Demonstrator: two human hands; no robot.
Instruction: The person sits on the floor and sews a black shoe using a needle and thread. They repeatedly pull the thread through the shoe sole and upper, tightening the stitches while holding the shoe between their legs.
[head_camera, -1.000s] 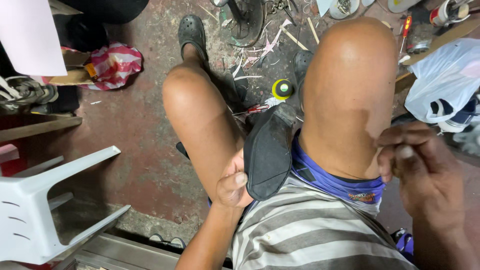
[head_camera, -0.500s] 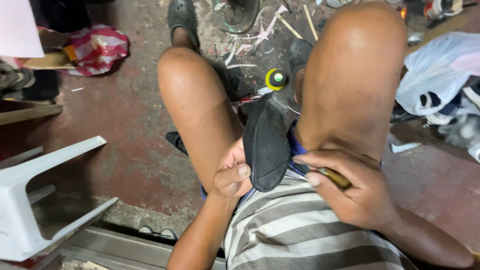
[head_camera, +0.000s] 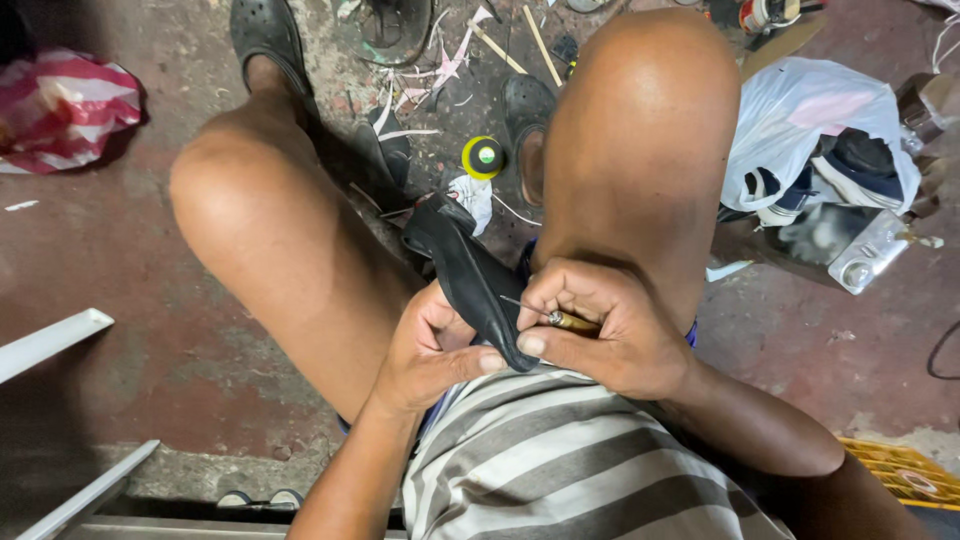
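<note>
While left hand (head_camera: 432, 350) pinched black shoe piece (head_camera: 468, 280) between knees, right hand (head_camera: 600, 335) (off at the side a second earlier) had closed on brass-handled awl (head_camera: 560, 319); needle tip touched leather; stitching looked underway.

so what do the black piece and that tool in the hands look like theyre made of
Black piece: looks like leather or rubber, matte; it curves limply between the left hand and right hand.
Tool: thin shiny metal shaft, with a brown glossy handle, probably wood.
</note>
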